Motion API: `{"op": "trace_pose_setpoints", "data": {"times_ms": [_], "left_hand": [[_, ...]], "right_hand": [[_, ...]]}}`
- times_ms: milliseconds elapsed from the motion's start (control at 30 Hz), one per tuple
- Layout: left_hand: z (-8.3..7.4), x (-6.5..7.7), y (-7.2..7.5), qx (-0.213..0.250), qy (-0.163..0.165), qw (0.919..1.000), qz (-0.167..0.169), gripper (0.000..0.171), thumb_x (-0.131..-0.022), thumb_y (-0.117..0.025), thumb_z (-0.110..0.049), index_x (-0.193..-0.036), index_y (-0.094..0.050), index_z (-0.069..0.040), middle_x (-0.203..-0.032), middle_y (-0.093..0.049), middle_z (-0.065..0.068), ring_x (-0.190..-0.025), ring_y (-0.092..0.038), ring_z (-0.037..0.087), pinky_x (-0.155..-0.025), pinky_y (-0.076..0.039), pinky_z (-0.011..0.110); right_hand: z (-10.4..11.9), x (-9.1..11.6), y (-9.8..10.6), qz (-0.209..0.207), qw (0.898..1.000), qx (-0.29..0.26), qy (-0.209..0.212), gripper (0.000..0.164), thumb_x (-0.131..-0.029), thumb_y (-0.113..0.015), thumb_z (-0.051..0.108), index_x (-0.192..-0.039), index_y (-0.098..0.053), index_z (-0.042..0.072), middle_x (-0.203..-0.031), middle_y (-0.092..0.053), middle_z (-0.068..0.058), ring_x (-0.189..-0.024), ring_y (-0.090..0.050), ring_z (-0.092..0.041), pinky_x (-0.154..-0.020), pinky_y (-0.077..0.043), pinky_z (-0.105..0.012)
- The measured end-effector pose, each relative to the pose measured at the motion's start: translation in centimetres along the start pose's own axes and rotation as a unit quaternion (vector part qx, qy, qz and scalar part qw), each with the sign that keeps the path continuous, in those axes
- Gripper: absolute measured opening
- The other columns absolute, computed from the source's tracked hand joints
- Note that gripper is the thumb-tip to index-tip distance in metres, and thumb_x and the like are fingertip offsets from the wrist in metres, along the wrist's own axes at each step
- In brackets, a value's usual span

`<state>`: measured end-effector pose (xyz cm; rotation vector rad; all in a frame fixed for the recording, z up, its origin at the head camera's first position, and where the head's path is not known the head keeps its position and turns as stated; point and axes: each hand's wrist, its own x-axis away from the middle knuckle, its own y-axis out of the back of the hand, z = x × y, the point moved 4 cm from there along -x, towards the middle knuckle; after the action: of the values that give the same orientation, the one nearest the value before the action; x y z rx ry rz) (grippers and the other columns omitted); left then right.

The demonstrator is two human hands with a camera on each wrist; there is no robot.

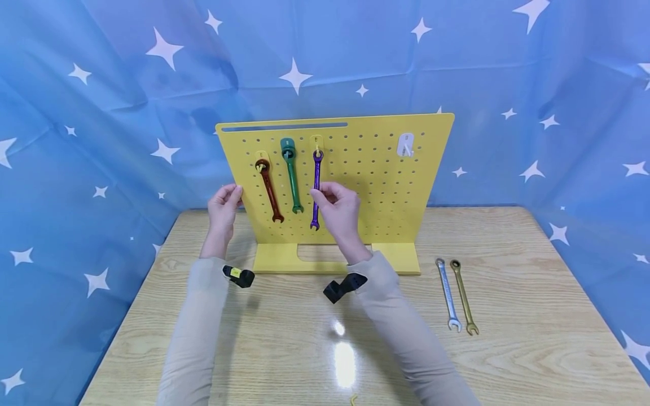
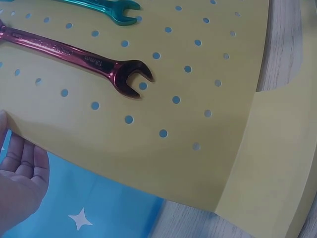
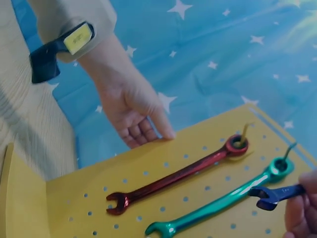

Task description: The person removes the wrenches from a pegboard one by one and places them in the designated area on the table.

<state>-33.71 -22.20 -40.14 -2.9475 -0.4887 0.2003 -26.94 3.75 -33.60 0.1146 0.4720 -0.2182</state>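
Observation:
A yellow pegboard [image 1: 376, 186] stands upright on the table. My left hand [image 1: 223, 210] grips its left edge, thumb on the front and fingers behind. With thumb and fingers my right hand [image 1: 337, 207] pinches a purple wrench [image 1: 317, 175] by the shaft; its ring end is at a yellow hook [image 1: 317, 145]. To its left hang a green wrench [image 1: 292, 179] and a red wrench [image 1: 270, 193], ring ends up on their hooks. In the right wrist view the purple wrench's open end [image 3: 270, 197] sticks out from my fingers, overlapping the green wrench [image 3: 218, 201].
A white hook [image 1: 405, 145] is fixed at the board's upper right. On the table to the right lie a silver wrench [image 1: 448, 296] and a brass-coloured wrench [image 1: 464, 298], side by side. A small yellow piece [image 1: 353, 400] lies at the front. Behind hangs a blue star-patterned cloth [image 1: 508, 101].

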Motion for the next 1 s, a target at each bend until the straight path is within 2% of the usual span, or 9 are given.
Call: {"op": "trace_pose_setpoints", "data": {"times_ms": [233, 367, 467, 600, 633, 700, 867, 1000], "left_hand": [[-0.1, 0.1, 0.0, -0.003, -0.002, 1.0, 0.001, 0.017, -0.091, -0.062, -0.01, -0.078, -0.064, -0.02, -0.074, -0.061, -0.005, -0.069, -0.06, 0.007, -0.068, -0.051, 0.018], [-0.1, 0.0, -0.1, 0.004, -0.003, 1.0, 0.005, 0.017, -0.091, -0.062, -0.008, -0.077, -0.064, -0.019, -0.074, -0.061, -0.005, -0.068, -0.06, 0.006, -0.067, -0.051, 0.018], [-0.1, 0.0, -0.1, 0.005, -0.004, 1.0, 0.006, 0.018, -0.091, -0.062, -0.008, -0.077, -0.064, -0.019, -0.074, -0.061, -0.006, -0.069, -0.06, 0.007, -0.068, -0.051, 0.018], [-0.1, 0.0, -0.1, 0.002, -0.003, 1.0, 0.004, 0.015, -0.091, -0.062, -0.009, -0.079, -0.064, -0.018, -0.074, -0.061, -0.006, -0.069, -0.06, 0.007, -0.067, -0.051, 0.018], [-0.1, 0.0, -0.1, 0.002, -0.002, 1.0, 0.003, 0.015, -0.091, -0.062, -0.009, -0.079, -0.064, -0.018, -0.074, -0.061, -0.006, -0.069, -0.06, 0.007, -0.067, -0.051, 0.018], [0.0, 0.0, -0.2, 0.005, 0.0, 1.0, 0.003, 0.014, -0.09, -0.063, -0.009, -0.079, -0.064, -0.017, -0.074, -0.061, -0.006, -0.068, -0.06, 0.008, -0.067, -0.05, 0.018], [-0.1, -0.1, -0.1, 0.005, 0.006, 1.0, 0.0, 0.014, -0.09, -0.063, -0.011, -0.078, -0.064, -0.019, -0.075, -0.061, -0.005, -0.069, -0.06, 0.008, -0.068, -0.05, 0.018], [0.0, -0.1, 0.0, 0.004, 0.01, 0.9999, 0.001, 0.013, -0.09, -0.064, -0.012, -0.079, -0.065, -0.018, -0.075, -0.06, -0.004, -0.07, -0.06, 0.008, -0.069, -0.05, 0.018]], "right_hand": [[0.4, 0.1, 0.2, 0.014, 0.998, -0.044, -0.031, 0.01, -0.082, -0.07, 0.001, -0.086, -0.069, -0.008, -0.076, -0.066, -0.017, -0.06, -0.054, -0.007, -0.056, -0.048, -0.018], [0.8, 0.2, 0.3, 0.022, 0.996, -0.07, -0.051, 0.01, -0.083, -0.069, 0.001, -0.087, -0.069, -0.009, -0.074, -0.066, -0.013, -0.06, -0.056, -0.007, -0.059, -0.053, -0.023], [1.1, 0.2, 0.4, 0.025, 0.995, -0.08, -0.058, 0.01, -0.083, -0.069, 0.0, -0.087, -0.069, -0.009, -0.073, -0.066, -0.012, -0.058, -0.057, -0.007, -0.057, -0.053, -0.025], [1.4, 0.1, 0.5, 0.027, 0.992, -0.102, -0.069, 0.01, -0.083, -0.068, -0.001, -0.087, -0.068, -0.01, -0.072, -0.065, -0.015, -0.054, -0.055, -0.006, -0.054, -0.05, -0.021], [1.5, 0.1, 0.6, 0.028, 0.991, -0.108, -0.07, 0.01, -0.083, -0.068, -0.001, -0.088, -0.067, -0.011, -0.073, -0.065, -0.018, -0.054, -0.055, -0.006, -0.053, -0.05, -0.02], [1.8, 0.0, 0.7, 0.028, 0.99, -0.117, -0.069, 0.011, -0.084, -0.067, -0.001, -0.088, -0.066, -0.011, -0.071, -0.064, -0.015, -0.053, -0.055, -0.006, -0.053, -0.049, -0.02], [3.1, -0.3, 1.0, 0.029, 0.987, -0.148, -0.057, 0.012, -0.085, -0.066, -0.002, -0.087, -0.065, -0.013, -0.067, -0.063, -0.001, -0.053, -0.055, -0.008, -0.053, -0.05, -0.021], [3.7, -0.4, 1.4, 0.027, 0.987, -0.154, -0.041, 0.012, -0.085, -0.066, -0.002, -0.085, -0.064, -0.013, -0.067, -0.062, -0.002, -0.054, -0.053, -0.008, -0.052, -0.048, -0.019]]}}
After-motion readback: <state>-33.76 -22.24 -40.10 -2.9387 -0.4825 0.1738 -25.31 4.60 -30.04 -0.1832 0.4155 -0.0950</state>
